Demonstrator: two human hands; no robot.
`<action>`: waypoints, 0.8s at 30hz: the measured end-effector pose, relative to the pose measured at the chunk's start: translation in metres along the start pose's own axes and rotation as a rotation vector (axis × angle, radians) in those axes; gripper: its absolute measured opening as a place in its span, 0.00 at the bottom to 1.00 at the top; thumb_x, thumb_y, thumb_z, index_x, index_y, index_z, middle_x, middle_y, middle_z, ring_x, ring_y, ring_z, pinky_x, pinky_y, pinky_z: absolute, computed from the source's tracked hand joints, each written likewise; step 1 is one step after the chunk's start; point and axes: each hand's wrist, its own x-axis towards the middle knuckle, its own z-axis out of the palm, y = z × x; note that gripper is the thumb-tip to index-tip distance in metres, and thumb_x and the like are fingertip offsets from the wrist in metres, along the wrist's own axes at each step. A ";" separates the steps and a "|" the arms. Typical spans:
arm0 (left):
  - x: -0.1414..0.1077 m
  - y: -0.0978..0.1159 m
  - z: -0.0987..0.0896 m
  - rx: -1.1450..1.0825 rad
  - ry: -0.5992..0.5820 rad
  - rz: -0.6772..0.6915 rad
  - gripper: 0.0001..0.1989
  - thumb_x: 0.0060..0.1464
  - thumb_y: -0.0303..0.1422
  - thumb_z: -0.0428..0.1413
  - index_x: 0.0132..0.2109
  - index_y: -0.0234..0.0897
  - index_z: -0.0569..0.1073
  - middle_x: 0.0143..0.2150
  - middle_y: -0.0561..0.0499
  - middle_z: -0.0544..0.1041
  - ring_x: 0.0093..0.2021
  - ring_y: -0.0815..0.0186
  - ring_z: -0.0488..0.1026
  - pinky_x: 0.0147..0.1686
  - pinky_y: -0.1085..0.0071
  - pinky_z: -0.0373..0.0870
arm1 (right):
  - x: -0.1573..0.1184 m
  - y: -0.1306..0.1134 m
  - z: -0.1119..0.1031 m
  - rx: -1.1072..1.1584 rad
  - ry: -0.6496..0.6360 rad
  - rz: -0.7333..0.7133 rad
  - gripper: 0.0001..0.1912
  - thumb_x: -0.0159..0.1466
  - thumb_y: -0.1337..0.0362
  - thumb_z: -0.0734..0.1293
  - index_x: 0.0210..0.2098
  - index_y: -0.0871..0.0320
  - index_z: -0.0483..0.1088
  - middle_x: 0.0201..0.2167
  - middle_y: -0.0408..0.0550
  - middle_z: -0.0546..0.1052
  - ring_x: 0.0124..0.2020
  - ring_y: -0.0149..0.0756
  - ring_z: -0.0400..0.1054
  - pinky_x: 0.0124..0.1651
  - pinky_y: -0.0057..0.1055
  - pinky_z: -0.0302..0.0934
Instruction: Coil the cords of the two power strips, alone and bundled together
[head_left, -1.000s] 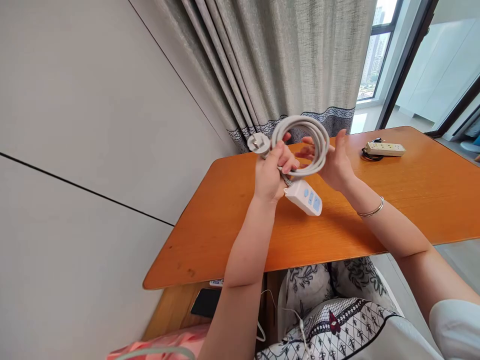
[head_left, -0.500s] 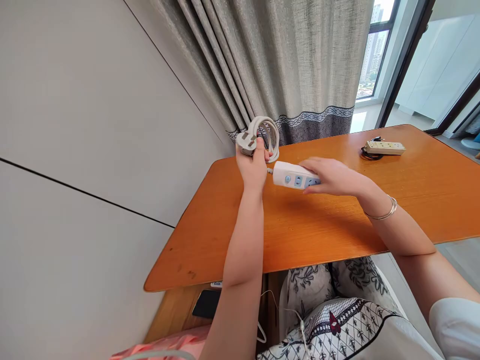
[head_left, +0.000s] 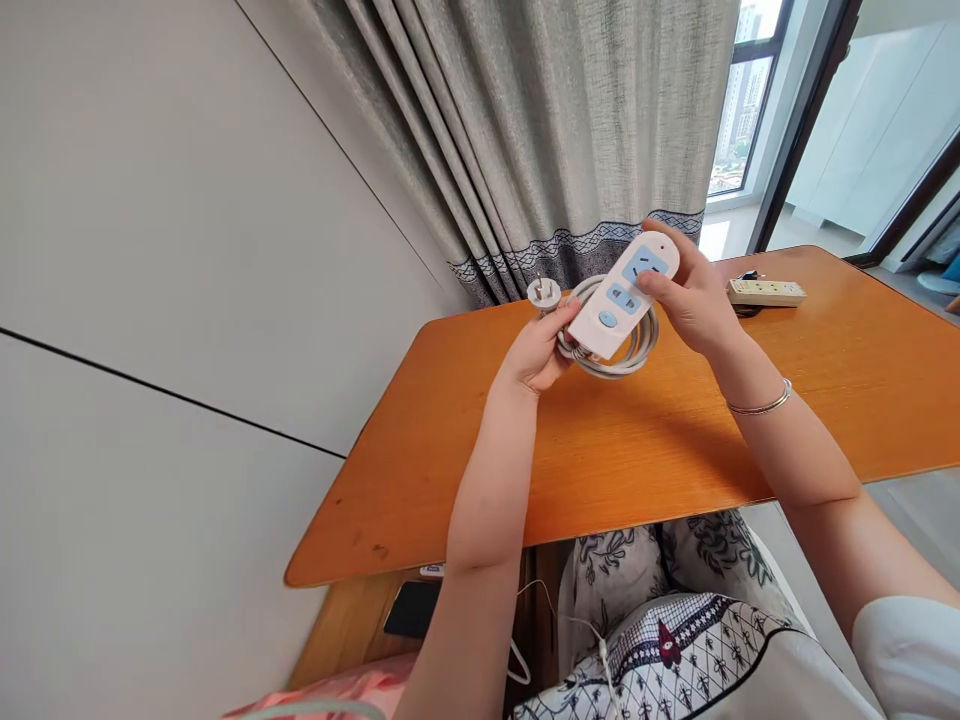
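Above the table, a white power strip with light-blue sockets and a round switch is tilted up, its socket face toward me. My right hand grips its upper end, thumb on the top socket. Behind the strip runs its coiled grey-white cord. My left hand is closed round the coil at the strip's lower end, with the thumb touching the strip's corner. The plug sticks up beside the left hand, prongs upward. Part of the coil is hidden behind the strip.
An orange-brown wooden table spans the front. A cream power strip with a black cord lies at its right rear. Grey curtains hang behind, and a pale wall stands at left. Below the table edge lies a dark phone.
My right hand has raised and tilted the power strip, bringing it against the coiled cord. My left hand has turned and shifted right; the plug's prongs now point up.
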 end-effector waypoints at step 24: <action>0.033 -0.038 0.016 -0.394 0.169 -0.130 0.20 0.68 0.47 0.49 0.41 0.36 0.76 0.28 0.50 0.78 0.28 0.67 0.75 0.36 0.69 0.75 | 0.006 0.053 0.017 0.566 0.323 0.524 0.20 0.53 0.60 0.79 0.39 0.56 0.68 0.32 0.44 0.81 0.31 0.33 0.77 0.36 0.31 0.75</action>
